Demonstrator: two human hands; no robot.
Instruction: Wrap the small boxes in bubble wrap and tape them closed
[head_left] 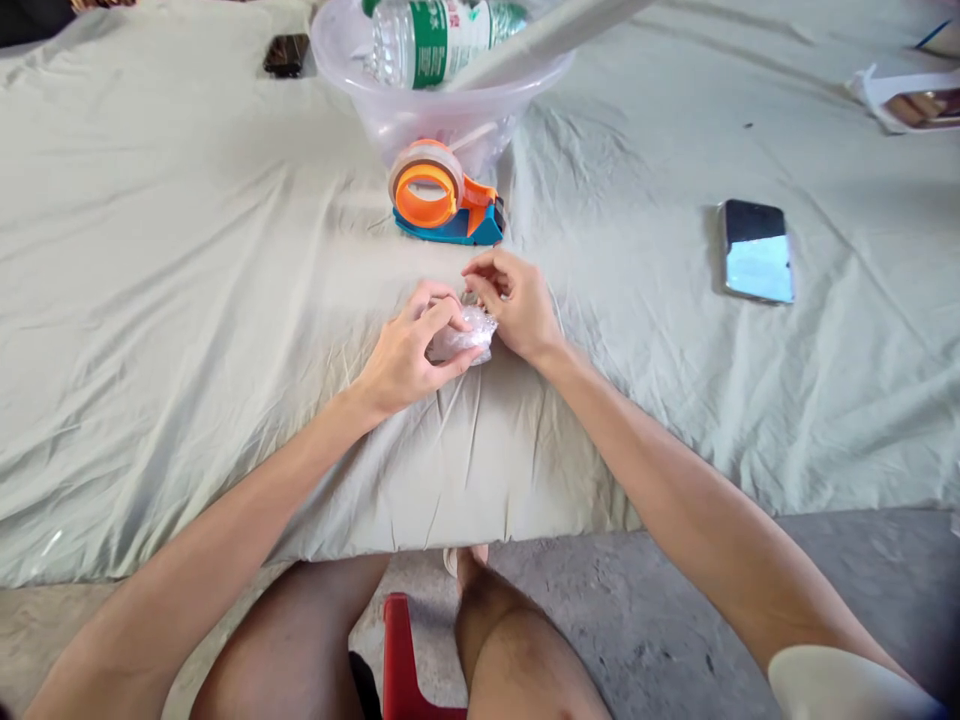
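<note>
Pale greenish cloth [187, 260] covers the table, wrinkled, grey floor [862, 565] past its near edge. Landmark: orange-and-blue tape dispenser [472, 215]. Directly behind it, see-through plastic tub [409, 110] with a green-labelled bottle [431, 45] lying in its top; well right of it and a bit nearer me, phone [757, 255], face up; behind it to the left, small dark object [286, 55], can't identify. Plastic-wrapped bundle [472, 335] sits just on my side of the dispenser, not touching it, between my hands. My left hand [412, 355] grasps it, thumb along the near side, fingers arched over the top. My right hand [521, 310] is at its right end, fingers curled, thumb close to the index; can't tell if they pinch film or just hover there. Bundle looks light, soft and crinkly outside, film probably slick; contents unreadable, so I'd treat it as fragile. Best hold, I'd say: low around both sides with light thumb pressure, right fingertips on the loose-looking end, no hard squeezing.
</note>
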